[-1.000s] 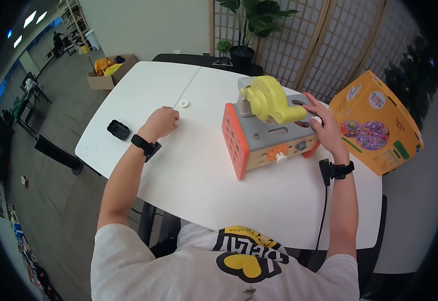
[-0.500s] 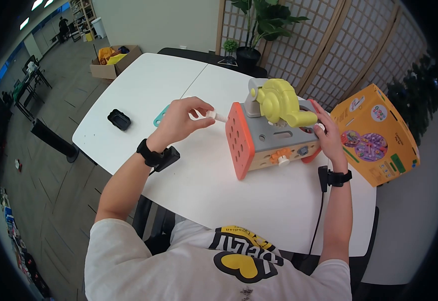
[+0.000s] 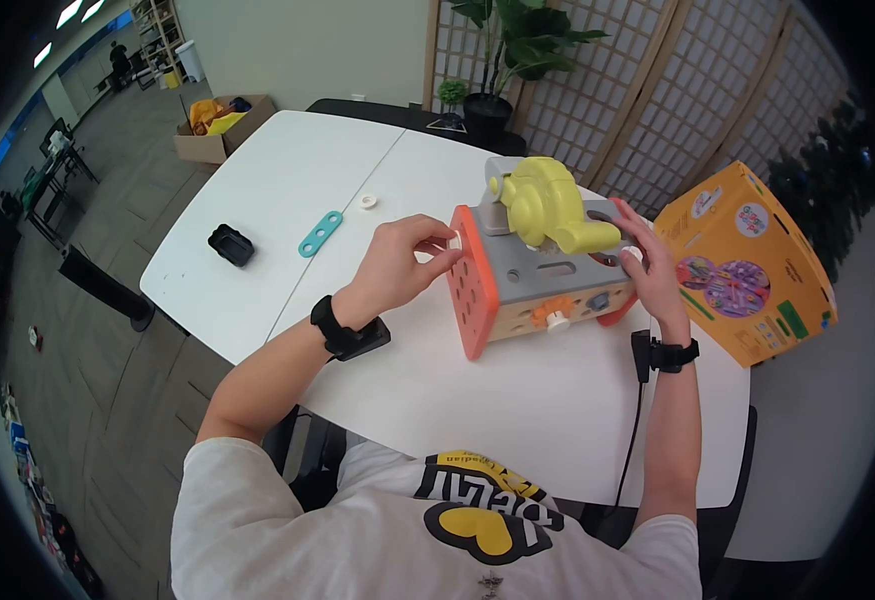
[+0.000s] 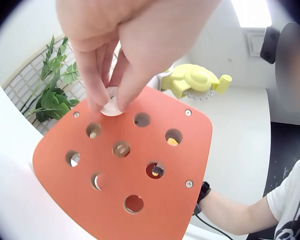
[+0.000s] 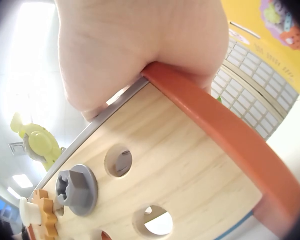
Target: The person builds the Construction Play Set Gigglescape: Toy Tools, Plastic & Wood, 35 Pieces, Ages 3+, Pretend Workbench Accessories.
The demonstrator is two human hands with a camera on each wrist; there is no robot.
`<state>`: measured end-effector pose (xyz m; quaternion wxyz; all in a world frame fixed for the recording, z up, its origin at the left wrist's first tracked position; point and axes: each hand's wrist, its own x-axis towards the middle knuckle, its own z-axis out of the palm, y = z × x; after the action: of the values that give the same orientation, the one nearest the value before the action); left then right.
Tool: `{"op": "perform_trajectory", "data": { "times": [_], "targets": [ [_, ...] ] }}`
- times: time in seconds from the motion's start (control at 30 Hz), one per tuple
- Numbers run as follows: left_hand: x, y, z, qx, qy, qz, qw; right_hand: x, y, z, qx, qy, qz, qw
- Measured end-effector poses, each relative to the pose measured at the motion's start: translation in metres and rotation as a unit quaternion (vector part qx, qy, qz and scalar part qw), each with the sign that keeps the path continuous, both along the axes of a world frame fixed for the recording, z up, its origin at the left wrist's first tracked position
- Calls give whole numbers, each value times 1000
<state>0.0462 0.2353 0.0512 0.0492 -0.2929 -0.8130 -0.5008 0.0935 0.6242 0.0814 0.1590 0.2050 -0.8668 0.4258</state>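
Note:
A toy workbench with a grey top (image 3: pixel 547 275) and red perforated side panels (image 4: pixel 155 150) stands on the table. My left hand (image 3: pixel 402 262) pinches the head of a white screw (image 4: pixel 112 102) against the left panel, at a hole near its top edge; the shank is hidden. My right hand (image 3: pixel 654 270) grips the workbench's right end, over the top edge of the other red panel (image 5: pixel 215 125). A yellow toy saw (image 3: pixel 544 205) sits on top. On the front are an orange gear (image 5: pixel 44 212) and a grey hexagonal piece (image 5: pixel 77 190).
A teal strip with holes (image 3: pixel 320 234), a white ring (image 3: pixel 368 202) and a black tray (image 3: pixel 230 245) lie on the table, left of the workbench. An orange printed box (image 3: pixel 747 265) stands at the right. Behind the table are a potted plant (image 3: pixel 487 110) and a lattice screen.
My left hand has risen from the table with the white screw and moved right to the red panel, uncovering the teal strip. My right hand stays on the workbench.

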Motion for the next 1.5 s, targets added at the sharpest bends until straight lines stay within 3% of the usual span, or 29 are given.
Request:
{"op": "perform_trajectory", "data": {
  "times": [0.13,0.23,0.33,0.43,0.53,0.73,0.83,1.03,1.23,1.5],
  "targets": [
    [16,-4,7,-2,29,-50,998,15,13,-16,-143,-27,36,989],
    [30,-7,5,-45,55,-93,993,16,38,-56,-186,-111,59,974],
    [31,2,-18,-73,104,-76,989,15,55,-83,-207,-182,13,961],
    [26,5,-26,-70,105,-66,990,15,51,-77,-175,-142,-25,974],
    [21,4,-23,-38,82,-67,994,22,33,-50,-111,-96,-37,988],
    [-1,-3,-13,17,-4,-105,994,34,3,3,-67,-175,-100,977],
    [-10,-6,-14,27,-56,-116,991,37,-4,8,-130,-172,-92,972],
    [-26,-13,-13,-46,-75,-91,992,42,-3,20,-156,-248,-55,954],
    [-29,-9,-22,-25,-207,-55,977,38,-5,13,-151,-252,-42,955],
    [-31,-2,-29,-32,-246,-46,968,27,-2,2,-233,-292,-55,926]
  ]
}}
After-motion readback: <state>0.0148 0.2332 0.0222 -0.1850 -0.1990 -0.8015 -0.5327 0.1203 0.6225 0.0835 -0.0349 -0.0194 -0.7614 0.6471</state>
